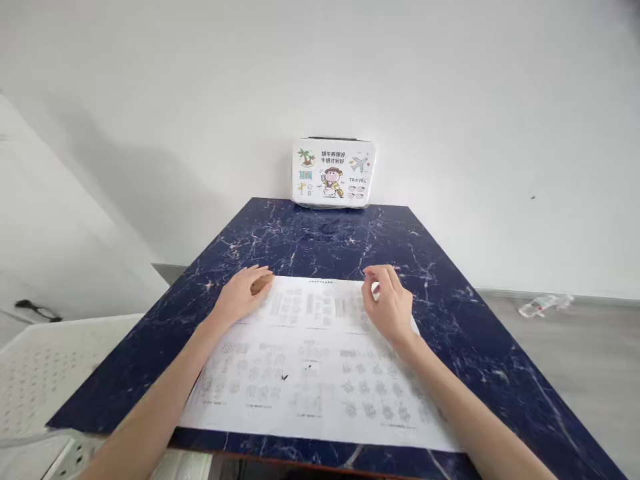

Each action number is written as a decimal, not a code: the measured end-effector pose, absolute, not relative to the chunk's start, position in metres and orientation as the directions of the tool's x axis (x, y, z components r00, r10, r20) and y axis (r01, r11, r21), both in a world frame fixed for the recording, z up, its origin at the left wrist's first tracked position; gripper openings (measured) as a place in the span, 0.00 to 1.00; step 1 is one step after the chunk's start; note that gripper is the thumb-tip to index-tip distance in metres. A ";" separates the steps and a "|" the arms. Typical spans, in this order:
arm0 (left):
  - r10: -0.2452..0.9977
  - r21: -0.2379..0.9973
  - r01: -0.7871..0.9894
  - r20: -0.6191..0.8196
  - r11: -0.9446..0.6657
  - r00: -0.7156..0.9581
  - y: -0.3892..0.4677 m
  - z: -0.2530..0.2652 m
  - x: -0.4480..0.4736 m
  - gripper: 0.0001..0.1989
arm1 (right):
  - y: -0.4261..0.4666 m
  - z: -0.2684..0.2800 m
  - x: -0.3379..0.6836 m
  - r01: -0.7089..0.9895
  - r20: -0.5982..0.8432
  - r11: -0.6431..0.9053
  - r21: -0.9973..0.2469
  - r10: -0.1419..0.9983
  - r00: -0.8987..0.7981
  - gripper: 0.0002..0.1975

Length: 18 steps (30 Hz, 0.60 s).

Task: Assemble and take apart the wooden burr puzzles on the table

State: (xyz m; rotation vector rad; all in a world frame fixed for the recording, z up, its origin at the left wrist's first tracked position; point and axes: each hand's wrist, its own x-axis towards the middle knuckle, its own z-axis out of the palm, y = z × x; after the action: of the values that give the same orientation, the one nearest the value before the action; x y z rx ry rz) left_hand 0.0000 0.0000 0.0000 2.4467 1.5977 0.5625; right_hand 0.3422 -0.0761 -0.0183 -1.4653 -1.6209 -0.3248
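A large white printed sheet of paper [320, 393] lies on the dark blue marbled table [320, 240]. Small grey figures and lines of text, too faint to read, cover it. My left hand [245, 293] is closed at the sheet's far left corner, thumb and fingers curled together on its edge. At the far right corner, my right hand [390, 303] pinches the paper between thumb and forefinger. Small dark flecks [285, 377] show near the middle of the sheet. Both forearms lie over the sheet's side edges and hide parts of them.
Against the wall at the table's far end stands a white case [333, 173] with cartoon pictures. To the left is a white perforated plastic surface [45, 367], with a black cable [37, 308] behind. A clear plastic item [545, 305] lies on the floor at right.
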 end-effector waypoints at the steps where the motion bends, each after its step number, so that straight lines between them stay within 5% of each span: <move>1: 0.907 0.339 0.844 0.223 -0.417 0.358 0.000 0.000 0.000 0.27 | -0.076 -0.019 0.342 0.894 0.742 0.258 -0.366 0.661 0.113 0.08; 18: 0.900 0.357 0.835 0.283 -0.419 0.331 -0.002 0.000 0.005 0.21 | -0.068 -0.016 0.362 0.772 0.605 0.072 -0.631 0.669 0.432 0.09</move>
State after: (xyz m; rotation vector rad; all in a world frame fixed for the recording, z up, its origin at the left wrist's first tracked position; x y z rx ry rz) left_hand 0.0049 -0.0021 0.0001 2.4393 1.6031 0.6680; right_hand 0.3616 -0.0678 -0.0156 -1.6392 -1.2804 -0.1235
